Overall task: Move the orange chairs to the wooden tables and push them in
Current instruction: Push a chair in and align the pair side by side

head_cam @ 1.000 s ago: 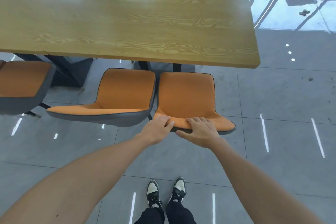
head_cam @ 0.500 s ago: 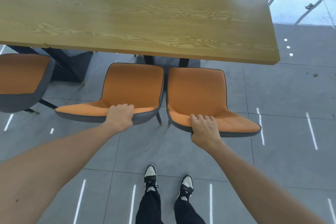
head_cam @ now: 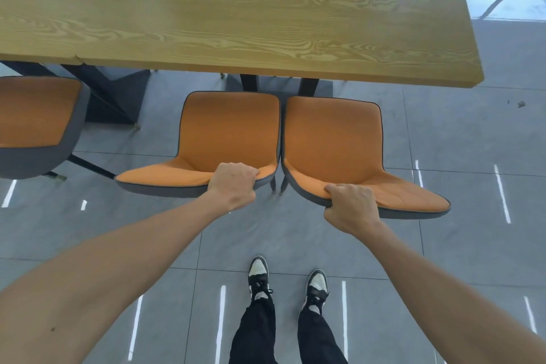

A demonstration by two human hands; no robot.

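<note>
In mid-frame, two chairs are gripped at their backs, the left chair [head_cam: 227, 139] by the left hand [head_cam: 233, 185] and the right chair [head_cam: 334, 145] by the right hand [head_cam: 350, 207], but neither is pushed under the table [head_cam: 236, 9] yet.

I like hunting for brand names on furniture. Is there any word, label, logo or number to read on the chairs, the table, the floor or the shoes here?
None: no readable text shows anywhere.
Wooden table: only wood grain.
Two orange chairs gripped by the left hand and right hand: plain fabric, no tag visible.
Shoes: no logo can be made out.
Floor: white streaks only.
</note>
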